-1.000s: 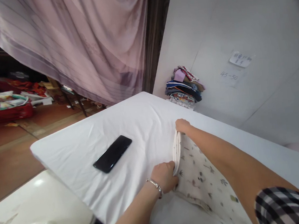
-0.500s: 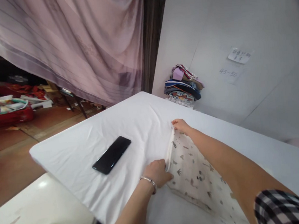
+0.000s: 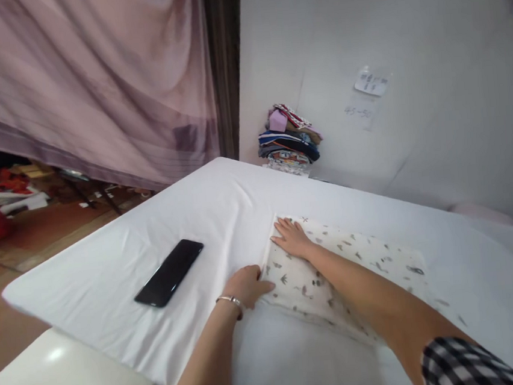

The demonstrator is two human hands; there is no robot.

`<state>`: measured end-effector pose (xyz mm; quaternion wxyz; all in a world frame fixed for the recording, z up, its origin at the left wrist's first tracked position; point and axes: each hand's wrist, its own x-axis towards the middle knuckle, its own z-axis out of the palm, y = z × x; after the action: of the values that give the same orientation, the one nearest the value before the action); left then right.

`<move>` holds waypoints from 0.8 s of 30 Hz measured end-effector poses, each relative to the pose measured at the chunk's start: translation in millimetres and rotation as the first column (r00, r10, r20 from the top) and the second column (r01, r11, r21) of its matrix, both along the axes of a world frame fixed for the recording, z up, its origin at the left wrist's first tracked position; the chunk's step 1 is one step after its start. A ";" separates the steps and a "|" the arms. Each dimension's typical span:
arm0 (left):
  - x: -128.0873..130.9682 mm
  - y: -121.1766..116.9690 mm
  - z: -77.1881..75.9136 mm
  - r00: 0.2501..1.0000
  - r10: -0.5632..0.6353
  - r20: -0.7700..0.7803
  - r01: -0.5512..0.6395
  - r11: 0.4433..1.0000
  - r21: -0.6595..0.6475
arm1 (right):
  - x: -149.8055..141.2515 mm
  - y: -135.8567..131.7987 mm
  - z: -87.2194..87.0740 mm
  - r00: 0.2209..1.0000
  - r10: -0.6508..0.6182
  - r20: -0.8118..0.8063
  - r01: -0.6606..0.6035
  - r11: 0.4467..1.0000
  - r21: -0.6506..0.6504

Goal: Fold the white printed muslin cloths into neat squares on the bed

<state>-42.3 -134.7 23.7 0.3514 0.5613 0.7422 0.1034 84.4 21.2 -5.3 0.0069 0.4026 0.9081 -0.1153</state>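
Note:
A white cloth (image 3: 303, 279) printed with small grey-green motifs lies spread over the white-covered table (image 3: 186, 211). At its near left corner, my left hand (image 3: 246, 285) has the edge between curled fingers and thumb; the fingertips are partly hidden. My right hand (image 3: 292, 237) rests flat near the far left corner, fingers spread on the fabric. Part of the cloth is hidden by my right forearm. To the left of my left hand lies a black phone (image 3: 170, 273).
A stack of folded fabrics (image 3: 290, 138) stands beyond the table's far edge, against the grey wall (image 3: 336, 33) with paper notes. A pink curtain (image 3: 136, 77) hangs at the back left. At the lower left is a glossy white surface (image 3: 69, 374).
My right hand has let go of the cloth's far corner and now presses flat on it. The cloth is spread wider toward the far right. The view has shifted right.

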 end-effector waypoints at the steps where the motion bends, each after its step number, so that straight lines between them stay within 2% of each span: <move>1: -1.6 0.8 -1.5 1.000 -0.005 0.009 0.005 1.000 0.000 | 3.5 -3.5 5.0 1.000 0.001 -0.019 -0.002 1.000 -0.020; 5: -7.7 3.2 -6.5 0.999 0.020 0.035 -0.020 1.000 0.005 | 35.2 -34.1 16.5 0.986 0.100 -0.133 -0.098 0.995 0.020; 8: -14.0 3.1 -6.5 0.996 0.073 0.047 -0.074 0.997 0.017 | 63.1 -62.1 16.0 0.978 0.167 -0.128 -0.173 0.984 -0.039; 10: -20.8 2.7 -5.3 0.993 0.103 0.051 -0.105 0.994 0.032 | 80.2 -75.4 18.0 0.982 0.133 -0.131 -0.145 0.986 -0.081; 14: -36.6 5.9 -3.6 0.986 0.152 -0.061 -0.150 0.988 0.042 | 121.1 -95.6 27.1 0.978 0.092 -0.189 -0.099 0.995 -0.028; 16: -41.5 8.8 -4.3 0.983 0.165 -0.084 -0.163 0.986 0.019 | 145.7 -107.4 28.6 0.985 0.064 -0.162 -0.074 0.995 -0.059; 19: -43.7 12.2 -6.2 0.981 0.191 -0.043 -0.192 0.981 -0.010 | 182.0 -125.2 27.6 0.990 -0.028 -0.136 0.013 0.994 -0.111; 24: -42.5 15.2 -7.0 0.963 0.263 -0.049 -0.265 0.964 -0.035 | 240.0 -146.2 25.6 0.964 -0.201 -0.174 0.191 0.979 -0.072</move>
<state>-84.8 -119.5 16.7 0.3293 0.4522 0.8199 0.1217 324.5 -125.0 20.3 -0.0757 0.4782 0.8571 -0.1760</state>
